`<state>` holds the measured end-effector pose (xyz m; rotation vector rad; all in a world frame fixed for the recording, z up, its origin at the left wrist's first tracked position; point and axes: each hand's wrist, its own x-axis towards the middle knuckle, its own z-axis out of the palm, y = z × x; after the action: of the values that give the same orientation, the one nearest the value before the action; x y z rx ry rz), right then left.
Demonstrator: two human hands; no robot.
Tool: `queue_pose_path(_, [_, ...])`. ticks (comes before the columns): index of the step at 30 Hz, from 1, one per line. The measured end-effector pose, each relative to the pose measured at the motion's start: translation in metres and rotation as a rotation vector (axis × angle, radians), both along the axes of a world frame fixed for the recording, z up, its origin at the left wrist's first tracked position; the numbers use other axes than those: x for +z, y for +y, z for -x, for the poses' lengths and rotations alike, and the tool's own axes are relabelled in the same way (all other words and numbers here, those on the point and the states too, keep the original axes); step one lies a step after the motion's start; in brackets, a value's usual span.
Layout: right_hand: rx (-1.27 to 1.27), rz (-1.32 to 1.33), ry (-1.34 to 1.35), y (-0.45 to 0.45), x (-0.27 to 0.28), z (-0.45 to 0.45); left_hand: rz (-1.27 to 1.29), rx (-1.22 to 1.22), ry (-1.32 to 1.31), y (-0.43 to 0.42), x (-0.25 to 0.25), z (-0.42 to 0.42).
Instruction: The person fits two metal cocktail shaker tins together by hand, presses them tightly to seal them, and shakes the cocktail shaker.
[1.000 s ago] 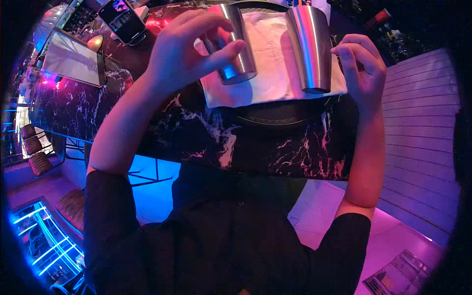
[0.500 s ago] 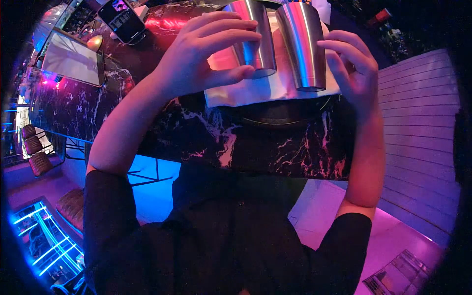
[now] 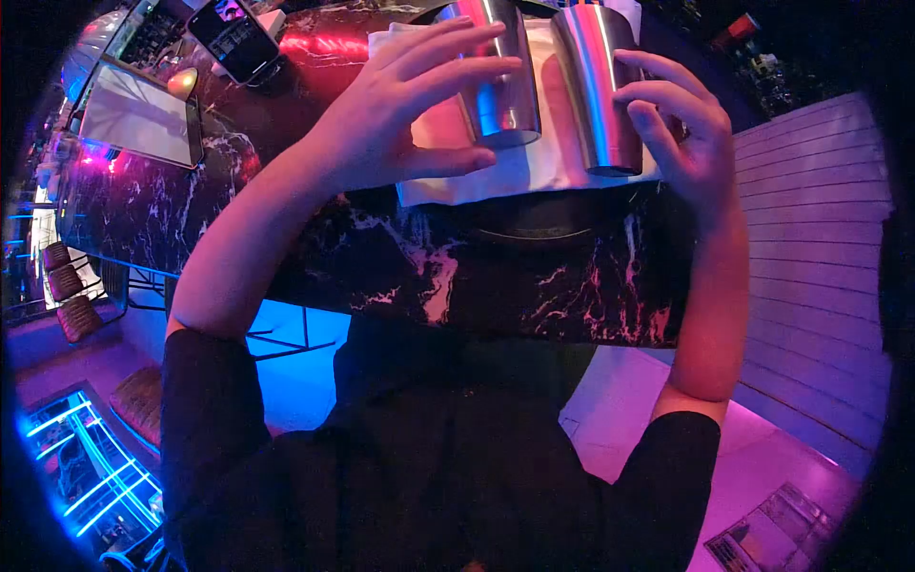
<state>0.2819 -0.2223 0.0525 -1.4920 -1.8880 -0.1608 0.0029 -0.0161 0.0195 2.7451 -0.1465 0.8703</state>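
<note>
Two metal shaker tins stand side by side on a folded pale cloth point(image 3: 434, 186), which lies over a dark round tray point(image 3: 543, 224). Beside the left shaker tin point(image 3: 515, 95), my left hand point(image 3: 400, 105) is spread, its fingers crossing in front of the metal and its thumb well apart. My right hand point(image 3: 681, 124) is at the right side of the right shaker tin point(image 3: 591, 86), with fingers loosely bent and apart. Its fingertips lie at the tin's wall; whether they touch it I cannot tell. Neither hand is wrapped round a tin.
The dark marbled counter point(image 3: 419, 276) runs across in front of me. At the back left a phone point(image 3: 233, 43) stands propped up, and a white-faced tablet or board point(image 3: 138, 114) lies near it. A slatted light panel point(image 3: 810, 248) is on the right.
Both tins have shifted slightly to the right. The fingers and thumb of my left hand have spread wider. My right hand has barely moved.
</note>
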Motion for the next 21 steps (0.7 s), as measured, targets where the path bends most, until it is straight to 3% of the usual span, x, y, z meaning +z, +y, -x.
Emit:
queue_pose_path(4, [-0.151,0.132,0.11,-0.011,0.009,-0.004,0.081,-0.033,-0.04,-0.001,0.002,-0.001])
queue_pose_path(12, [-0.083,-0.048,0.056,-0.004,0.002,-0.019,0.038,-0.03,-0.077,0.003,0.003,-0.001])
queue_pose_path(21, [-0.264,0.054,0.167,-0.007,-0.001,-0.02,0.06,-0.085,-0.097,0.003,0.003,-0.004])
